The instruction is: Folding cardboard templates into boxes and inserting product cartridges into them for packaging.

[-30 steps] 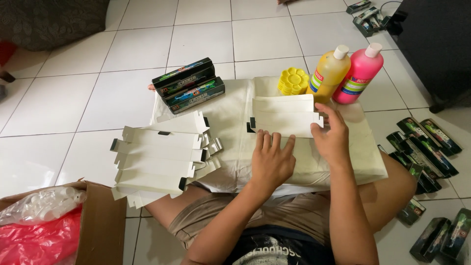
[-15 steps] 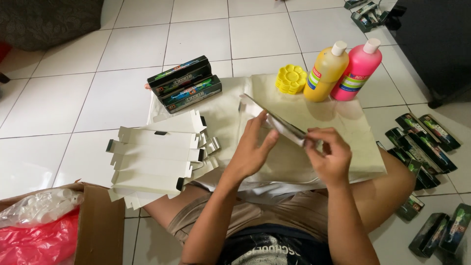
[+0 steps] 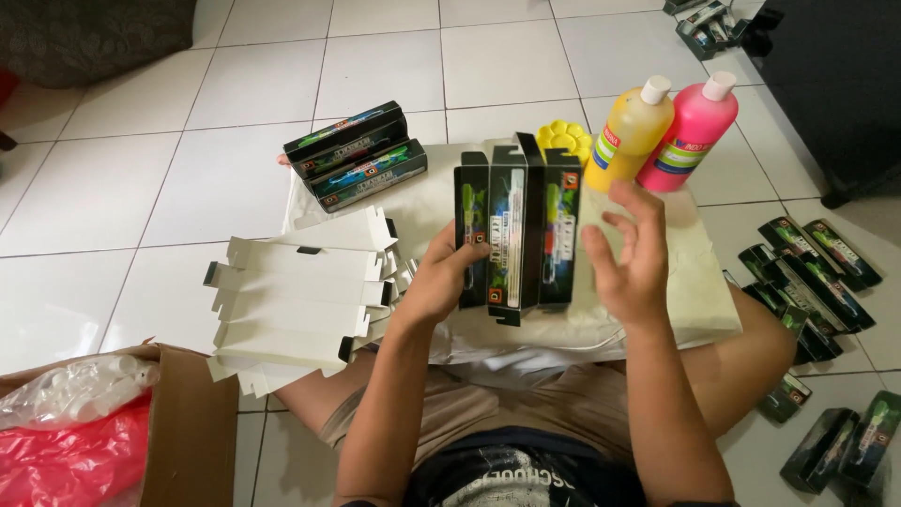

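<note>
My left hand (image 3: 443,275) grips a flat, unfolded carton blank (image 3: 519,228), black and green on its printed side, and holds it upright over my lap. My right hand (image 3: 627,253) hovers just right of the blank with fingers spread, not touching it. Under both hands lies a white board (image 3: 694,282) across my knees. A stack of white-side-up flat blanks (image 3: 300,300) lies to my left on the floor. Two folded dark boxes (image 3: 361,157) rest at the far left corner of the board.
A yellow bottle (image 3: 629,136), a pink bottle (image 3: 692,133) and a yellow flower-shaped palette (image 3: 565,141) stand at the board's far edge. Several finished dark boxes (image 3: 812,272) lie on the tiles at right. A cardboard box (image 3: 188,432) with plastic bags sits at lower left.
The blank was lifted off the board, flipped from its white side to its printed side and stood upright. My right hand let go of it and opened beside it.
</note>
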